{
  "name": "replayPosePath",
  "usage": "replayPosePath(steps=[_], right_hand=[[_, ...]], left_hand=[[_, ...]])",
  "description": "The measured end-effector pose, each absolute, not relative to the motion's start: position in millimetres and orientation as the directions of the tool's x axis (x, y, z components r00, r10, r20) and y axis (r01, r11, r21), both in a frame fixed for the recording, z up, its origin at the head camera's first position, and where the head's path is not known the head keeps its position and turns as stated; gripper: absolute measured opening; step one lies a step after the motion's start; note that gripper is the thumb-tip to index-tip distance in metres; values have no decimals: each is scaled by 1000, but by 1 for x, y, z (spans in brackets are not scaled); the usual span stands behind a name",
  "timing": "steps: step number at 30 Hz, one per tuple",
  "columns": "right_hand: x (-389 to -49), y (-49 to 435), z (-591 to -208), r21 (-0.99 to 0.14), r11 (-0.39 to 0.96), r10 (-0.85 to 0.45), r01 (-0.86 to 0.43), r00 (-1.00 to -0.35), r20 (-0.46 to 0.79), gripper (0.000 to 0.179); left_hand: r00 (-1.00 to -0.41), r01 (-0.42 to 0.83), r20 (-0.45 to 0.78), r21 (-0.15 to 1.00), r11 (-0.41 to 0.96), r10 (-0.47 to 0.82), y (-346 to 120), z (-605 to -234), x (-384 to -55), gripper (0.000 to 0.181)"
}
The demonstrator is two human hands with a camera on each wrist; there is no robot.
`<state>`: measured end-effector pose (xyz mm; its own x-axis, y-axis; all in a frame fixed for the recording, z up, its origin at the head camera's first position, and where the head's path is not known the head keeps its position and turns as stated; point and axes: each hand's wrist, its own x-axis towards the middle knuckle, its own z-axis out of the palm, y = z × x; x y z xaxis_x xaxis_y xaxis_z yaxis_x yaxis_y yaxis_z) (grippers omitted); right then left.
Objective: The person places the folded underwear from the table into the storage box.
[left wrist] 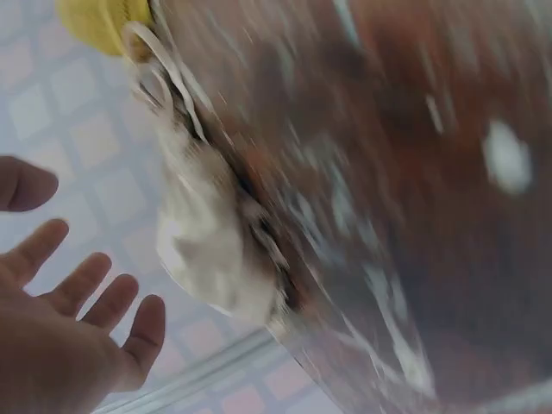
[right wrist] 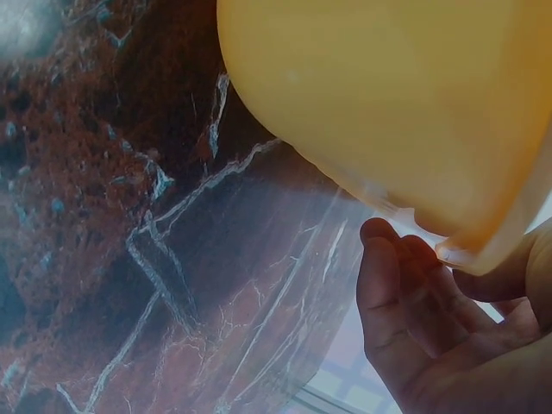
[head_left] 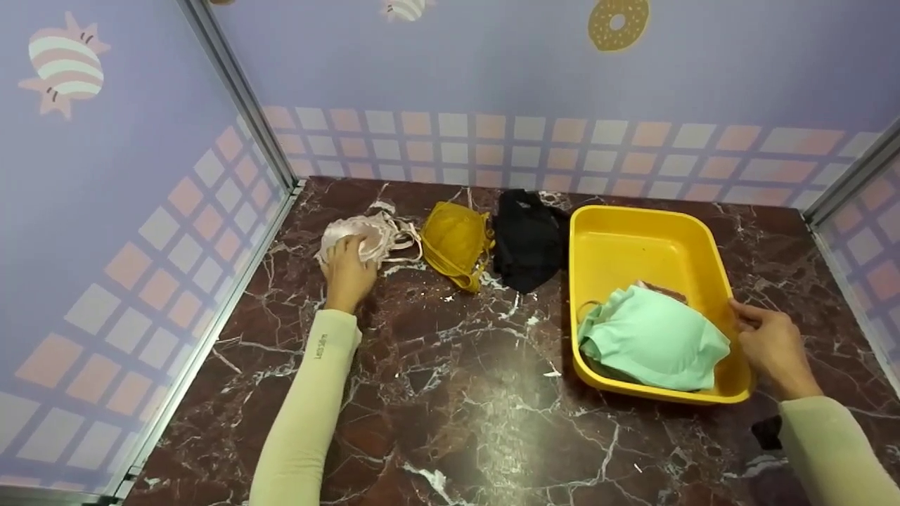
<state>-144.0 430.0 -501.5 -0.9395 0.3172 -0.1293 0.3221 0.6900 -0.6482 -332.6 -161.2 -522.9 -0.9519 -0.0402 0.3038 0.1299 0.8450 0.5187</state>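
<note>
My left hand [head_left: 349,275] is at the near edge of a pale pink bra [head_left: 376,235] with thin straps. In the left wrist view its fingers [left wrist: 103,302] are spread and loosely bent, a little apart from the bra [left wrist: 211,237]. To the bra's right lie a mustard bra [head_left: 453,239] with lacy cups and a black bra [head_left: 527,239]. My right hand [head_left: 773,348] pinches the right rim of a yellow plastic basin [head_left: 626,249], thumb on one side and fingers underneath in the right wrist view. Inside the basin, a mint green bra [head_left: 657,337] partly covers a brownish piece [head_left: 664,290].
Everything stands on a dark red marbled table [head_left: 450,407]. Patterned panels [head_left: 450,77] rise behind it and along both sides, with metal posts [head_left: 242,91] at the corners. A small black object [head_left: 766,432] lies beside the right sleeve [head_left: 837,443].
</note>
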Motion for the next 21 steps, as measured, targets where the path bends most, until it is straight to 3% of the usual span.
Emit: replayPosePath(steps=[6, 21], right_hand=[[-141, 431, -503, -632, 706, 322, 319, -940, -115, 47], [-145, 430, -504, -638, 698, 324, 325, -938, -124, 53]], left_hand=[[-990, 77, 143, 447, 891, 14, -171, -525, -336, 50], [-997, 27, 73, 398, 917, -2, -182, -525, -351, 56]])
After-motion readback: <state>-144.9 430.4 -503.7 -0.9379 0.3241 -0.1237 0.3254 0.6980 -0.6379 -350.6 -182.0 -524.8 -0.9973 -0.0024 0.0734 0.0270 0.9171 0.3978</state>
